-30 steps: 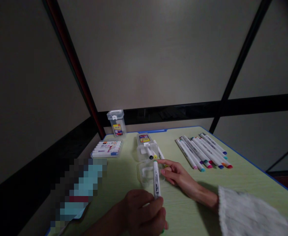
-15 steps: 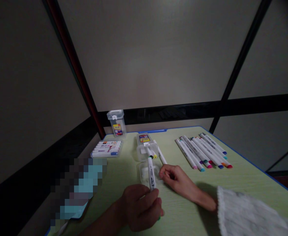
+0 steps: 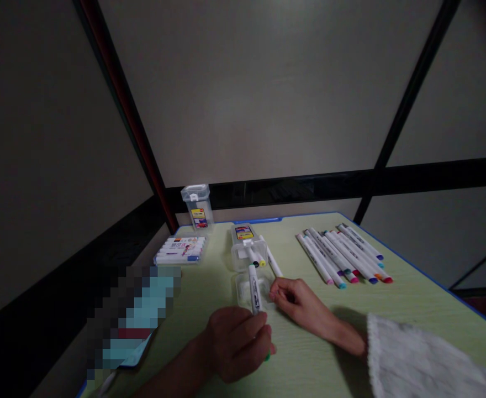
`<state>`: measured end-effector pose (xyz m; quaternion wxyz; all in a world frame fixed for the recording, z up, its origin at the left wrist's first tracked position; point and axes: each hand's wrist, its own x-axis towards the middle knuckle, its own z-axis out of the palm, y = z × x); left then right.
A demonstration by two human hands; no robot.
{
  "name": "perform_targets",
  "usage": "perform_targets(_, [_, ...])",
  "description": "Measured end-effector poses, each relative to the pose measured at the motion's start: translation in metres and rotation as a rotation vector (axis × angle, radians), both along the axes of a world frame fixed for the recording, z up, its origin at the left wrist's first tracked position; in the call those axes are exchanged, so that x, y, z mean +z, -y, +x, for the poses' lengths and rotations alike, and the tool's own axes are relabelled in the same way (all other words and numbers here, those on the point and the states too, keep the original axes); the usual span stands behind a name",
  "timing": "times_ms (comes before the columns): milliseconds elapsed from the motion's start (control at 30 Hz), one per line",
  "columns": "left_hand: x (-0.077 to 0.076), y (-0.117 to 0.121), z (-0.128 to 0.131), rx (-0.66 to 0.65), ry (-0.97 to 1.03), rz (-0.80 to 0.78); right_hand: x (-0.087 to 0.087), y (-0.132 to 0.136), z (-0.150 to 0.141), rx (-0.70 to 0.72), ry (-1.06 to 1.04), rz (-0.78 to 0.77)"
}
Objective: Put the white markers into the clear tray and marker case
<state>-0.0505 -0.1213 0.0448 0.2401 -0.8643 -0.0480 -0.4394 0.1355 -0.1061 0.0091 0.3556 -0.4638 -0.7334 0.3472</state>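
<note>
My left hand (image 3: 241,344) is closed around a white marker (image 3: 254,290) with green at its ends, tilted up and away from me. Its far tip is just in front of the open mouth of a clear plastic box (image 3: 235,255) lying on its side. Inside that box are a few white markers, with a black end and a yellow end (image 3: 262,263) facing me. The box's lid (image 3: 243,287) is folded open toward me, partly behind the held marker. At the lid's right edge my right hand (image 3: 295,301) has its fingers curled and pinched. Another white marker (image 3: 273,260) lies beside the box.
Several white markers (image 3: 338,257) with coloured ends lie at the right. A closed clear box (image 3: 197,207) stands upright at the back left, behind a flat pack of markers (image 3: 180,250). A blurred-out light blue object (image 3: 143,318) is at the left table edge.
My left hand has moved slightly up and away from me with the green-ended marker. My right hand has stayed nearly in place at the lid.
</note>
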Motion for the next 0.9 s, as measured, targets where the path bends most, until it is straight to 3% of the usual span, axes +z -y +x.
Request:
perform_targets(367, [-0.009, -0.007, 0.0, 0.004, 0.085, 0.057, 0.001, 0.001, 0.0, 0.001, -0.005, 0.003])
perform_targets(567, [-0.01, -0.009, 0.001, 0.026, 0.012, -0.069, 0.0, 0.0, 0.0, 0.008, 0.008, 0.01])
perform_targets(900, [-0.021, -0.014, 0.0, 0.213, 0.047, -0.327, -0.003, -0.001, 0.0, 0.018, 0.002, 0.021])
